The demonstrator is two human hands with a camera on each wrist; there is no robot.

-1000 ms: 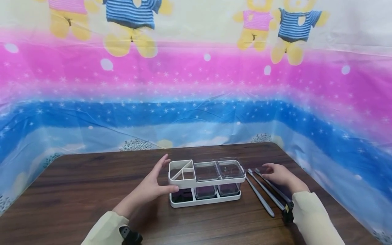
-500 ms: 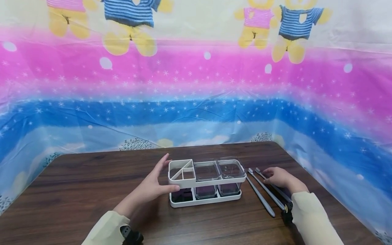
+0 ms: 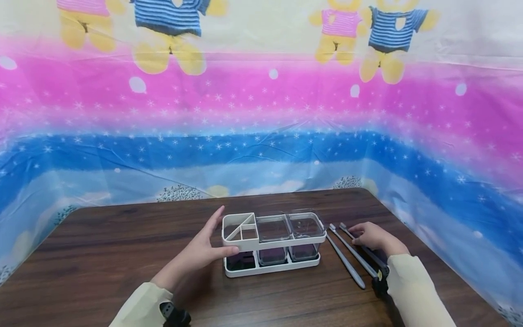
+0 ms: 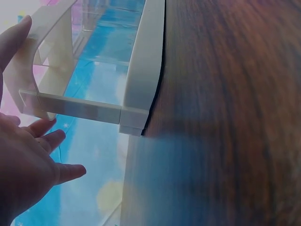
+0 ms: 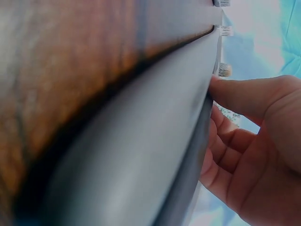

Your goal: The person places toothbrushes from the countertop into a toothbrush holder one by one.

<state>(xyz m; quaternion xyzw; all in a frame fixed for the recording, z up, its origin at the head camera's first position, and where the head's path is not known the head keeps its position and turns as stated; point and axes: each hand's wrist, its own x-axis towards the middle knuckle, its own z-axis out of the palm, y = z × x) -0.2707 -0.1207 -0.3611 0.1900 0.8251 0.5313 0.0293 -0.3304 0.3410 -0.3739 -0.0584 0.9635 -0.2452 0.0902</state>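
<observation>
A white two-tier holder (image 3: 292,242) stands on the table, with a divided section at its left end and two clear cups (image 3: 273,258) beside it. My left hand (image 3: 200,250) spreads round that left end, thumb at the front of the upper rim and forefinger extended behind. In the left wrist view its other fingers (image 4: 70,172) hang free below the upper frame. To the right of the holder lie three grey toothbrushes, heads pointing away. My right hand (image 3: 373,237) pinches the rightmost toothbrush (image 3: 375,259) between thumb and fingers. The middle toothbrush (image 3: 353,250) and the left toothbrush (image 3: 346,265) lie untouched.
The dark wooden table (image 3: 122,254) has rounded far corners. A printed cloth backdrop (image 3: 261,172) with bears and snowflakes hangs behind it and along the sides. A black wrist camera (image 3: 380,284) overlaps the lower ends of toothbrushes in the head view.
My right hand has lowered slightly and its fingers have closed on the rightmost toothbrush. My left hand keeps its place at the holder.
</observation>
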